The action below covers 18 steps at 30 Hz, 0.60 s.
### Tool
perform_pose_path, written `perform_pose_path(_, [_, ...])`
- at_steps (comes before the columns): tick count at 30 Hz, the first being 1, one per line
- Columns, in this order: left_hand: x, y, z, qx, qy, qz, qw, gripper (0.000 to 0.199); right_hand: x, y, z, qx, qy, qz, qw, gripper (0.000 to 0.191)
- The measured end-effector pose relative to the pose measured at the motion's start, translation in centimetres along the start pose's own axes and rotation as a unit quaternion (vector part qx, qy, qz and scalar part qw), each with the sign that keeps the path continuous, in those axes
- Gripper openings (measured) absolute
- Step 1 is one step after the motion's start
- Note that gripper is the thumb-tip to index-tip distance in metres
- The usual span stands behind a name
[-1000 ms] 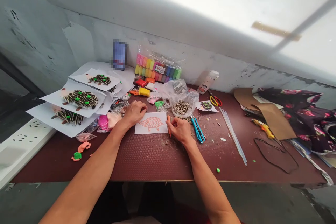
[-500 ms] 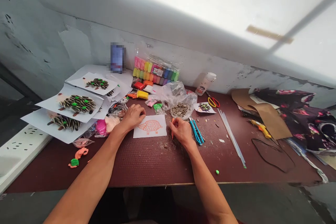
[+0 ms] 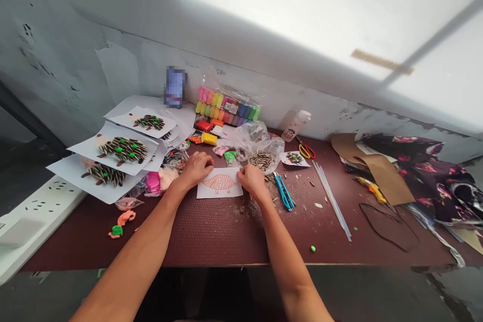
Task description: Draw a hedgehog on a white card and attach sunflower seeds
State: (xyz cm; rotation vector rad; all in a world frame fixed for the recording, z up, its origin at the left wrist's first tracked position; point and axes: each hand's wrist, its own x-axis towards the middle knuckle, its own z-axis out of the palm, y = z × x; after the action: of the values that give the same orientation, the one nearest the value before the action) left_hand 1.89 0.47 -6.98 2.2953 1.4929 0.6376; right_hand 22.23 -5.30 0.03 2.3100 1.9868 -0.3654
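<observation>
A white paper sheet (image 3: 220, 184) with an orange hedgehog outline lies on the dark red table (image 3: 211, 241), between my two hands. My left hand (image 3: 196, 169) rests on the sheet's left edge, holding nothing. My right hand (image 3: 253, 182) presses at its right edge. Only the tip of a thin orange stick (image 3: 250, 197) shows beneath those fingers, the rest hidden. Just beyond that hand lies a plastic bag of striped sunflower seeds (image 3: 261, 160). Blue craft knives (image 3: 284, 192) sit to its right.
Sheets with seed-covered hedgehogs (image 3: 123, 150) overlap at the left, and a bagged set of coloured clay (image 3: 227, 103) stands at the back. Scissors (image 3: 305, 151), clear glue sticks (image 3: 331, 198), a yellow glue gun (image 3: 372, 189) and floral fabric (image 3: 415, 176) lie to the right.
My right hand has moved left from beside the sheet onto its right edge, and the orange stick is now mostly hidden. My left hand has barely moved. The head view has shifted slightly.
</observation>
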Motion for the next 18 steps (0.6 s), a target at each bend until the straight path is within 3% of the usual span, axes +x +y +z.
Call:
perform_pose_path(8, [0.4,0.2,0.0,-0.015,0.022,-0.012,1.0,0.024,-1.1,0.3,0.6,0.015,0.036,0.061,0.997,0.033])
perform_pose_path(13, [0.3,0.3,0.1,-0.007,0.01,-0.012,1.0,0.027,-1.1,-0.1,0.0,-0.009,0.047,0.057,0.997,0.039])
perform_pose_path(18, [0.2,0.5,0.1,0.012,0.005,-0.01,1.0,0.028,1.0,-1.0,-0.9,-0.016,0.072,0.013,0.997,0.037])
